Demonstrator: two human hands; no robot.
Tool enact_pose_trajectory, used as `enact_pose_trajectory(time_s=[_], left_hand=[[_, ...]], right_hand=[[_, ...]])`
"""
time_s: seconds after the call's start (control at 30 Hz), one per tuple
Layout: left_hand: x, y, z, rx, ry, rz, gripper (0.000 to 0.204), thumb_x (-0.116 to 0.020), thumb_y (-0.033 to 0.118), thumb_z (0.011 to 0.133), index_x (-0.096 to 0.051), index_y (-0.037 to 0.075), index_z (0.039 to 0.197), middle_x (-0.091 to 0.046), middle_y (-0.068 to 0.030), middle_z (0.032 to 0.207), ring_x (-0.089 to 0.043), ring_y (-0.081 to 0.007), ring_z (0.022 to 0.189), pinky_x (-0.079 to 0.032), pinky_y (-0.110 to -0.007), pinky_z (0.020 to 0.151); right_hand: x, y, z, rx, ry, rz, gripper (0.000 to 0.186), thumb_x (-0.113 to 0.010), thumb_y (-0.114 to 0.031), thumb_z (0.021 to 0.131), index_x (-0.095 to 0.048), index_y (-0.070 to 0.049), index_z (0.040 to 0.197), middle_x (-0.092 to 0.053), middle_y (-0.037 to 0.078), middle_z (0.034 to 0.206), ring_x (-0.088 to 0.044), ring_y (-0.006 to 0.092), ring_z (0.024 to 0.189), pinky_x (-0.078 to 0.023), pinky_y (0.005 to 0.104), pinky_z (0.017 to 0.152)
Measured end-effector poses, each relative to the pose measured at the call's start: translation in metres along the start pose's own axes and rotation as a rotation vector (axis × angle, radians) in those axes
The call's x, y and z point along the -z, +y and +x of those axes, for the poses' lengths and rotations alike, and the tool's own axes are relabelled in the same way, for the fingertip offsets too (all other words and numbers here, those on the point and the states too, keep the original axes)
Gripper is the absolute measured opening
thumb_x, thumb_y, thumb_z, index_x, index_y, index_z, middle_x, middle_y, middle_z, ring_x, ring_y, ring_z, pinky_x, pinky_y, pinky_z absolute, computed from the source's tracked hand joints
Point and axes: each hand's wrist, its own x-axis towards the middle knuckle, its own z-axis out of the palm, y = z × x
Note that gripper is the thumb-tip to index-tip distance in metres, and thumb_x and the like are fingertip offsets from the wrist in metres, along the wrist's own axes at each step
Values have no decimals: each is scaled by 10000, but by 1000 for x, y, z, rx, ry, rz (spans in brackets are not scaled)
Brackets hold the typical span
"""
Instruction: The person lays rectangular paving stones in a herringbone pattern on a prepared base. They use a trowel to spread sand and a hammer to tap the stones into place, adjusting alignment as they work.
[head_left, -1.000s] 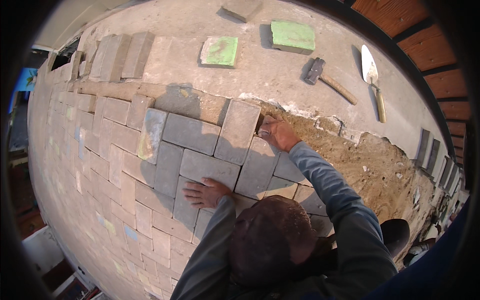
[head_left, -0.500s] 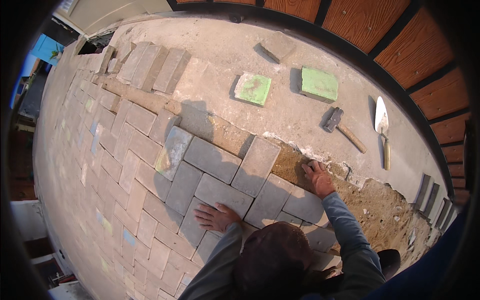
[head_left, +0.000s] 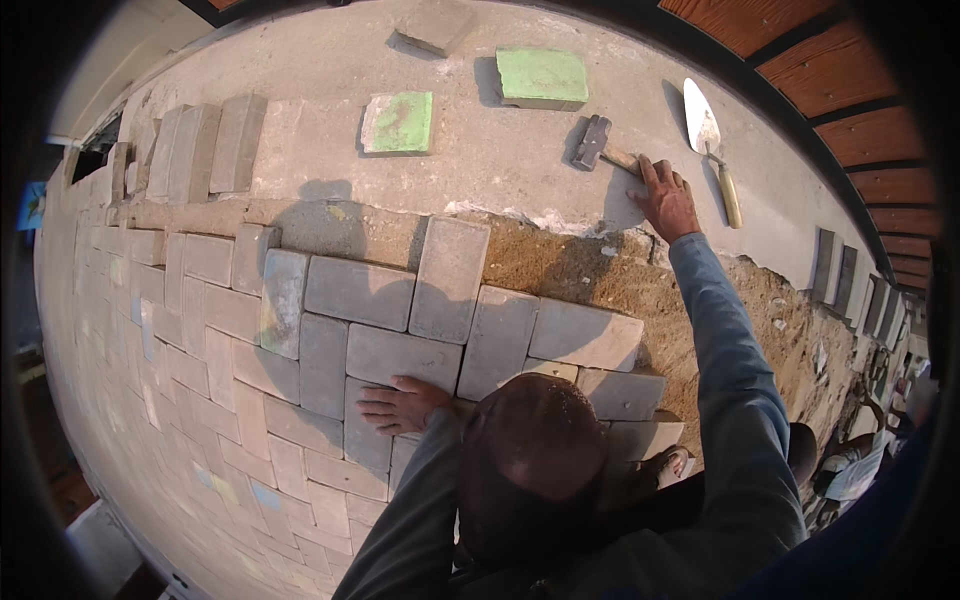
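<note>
My left hand (head_left: 405, 405) rests palm down with its fingers spread on the grey paving blocks (head_left: 405, 360). Reaching out ahead, my right hand (head_left: 668, 200) has its fingers curled over the wooden handle of a hammer (head_left: 593, 143), covering the handle's far end. The hammer lies on the concrete, its dark metal head pointing left. A trowel (head_left: 703, 115) with a wooden grip lies just right of that hand. Below the hand runs a strip of bare sand (head_left: 550, 262) along the ragged concrete edge. One paving block (head_left: 450, 278) juts out beside the sand.
Two green-topped blocks (head_left: 542, 77) and a plain block (head_left: 437, 25) sit on the concrete ahead. More blocks (head_left: 195, 150) stand in a row at far left, others (head_left: 845, 268) at right. A brown wood-panelled gate (head_left: 870, 140) borders the far right. A brown cap (head_left: 535, 450) hides blocks below.
My right hand has left the sand strip and moved forward onto the hammer handle. My left hand stays flat on the blocks. The view has turned and shifted.
</note>
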Motion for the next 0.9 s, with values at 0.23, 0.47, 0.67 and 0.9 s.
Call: enact_pose_trajectory(time_s=[0.23, 0.47, 0.67, 0.9], left_hand=[[-5, -5, 12, 16, 28, 12, 731, -239, 530, 1064, -132, 108, 1652, -77, -188, 1718, -101, -399, 1577, -86, -624, 1225], [10, 10, -1, 16, -44, -12, 732, -272, 528, 1057, -163, 108, 1647, -88, -185, 1718, -109, -401, 1577, -93, -631, 1222], [-16, -1, 7, -27, 122, 129, 717, -296, 520, 1051, -200, 126, 1642, -142, -193, 1709, -149, -409, 1569, -126, -635, 1217], [-31, -15, 2, -295, 33, 43, 696, -335, 555, 1049, -309, 124, 1595, -287, -238, 1637, -295, -469, 1488, -235, -657, 1181]], right_hand=[[-1, -46, 9, -57, -99, 84, 221, -591, -168, 949, -532, -19, 1101, -621, 202, 1005, -709, 380, 920, -598, 473, 782], [25, -28, -48, -250, -277, 741, 522, -526, -501, 1033, -543, 20, 1066, -635, 251, 817, -657, 410, 794, -512, 501, 766], [77, 12, -97, 28, -550, 539, 620, -455, -583, 1050, -558, 9, 1206, -669, 242, 831, -674, 398, 822, -520, 518, 808], [83, 46, -96, 367, -535, 8, 430, -568, -439, 1007, -622, -34, 1141, -743, 185, 913, -731, 401, 872, -579, 506, 782]])
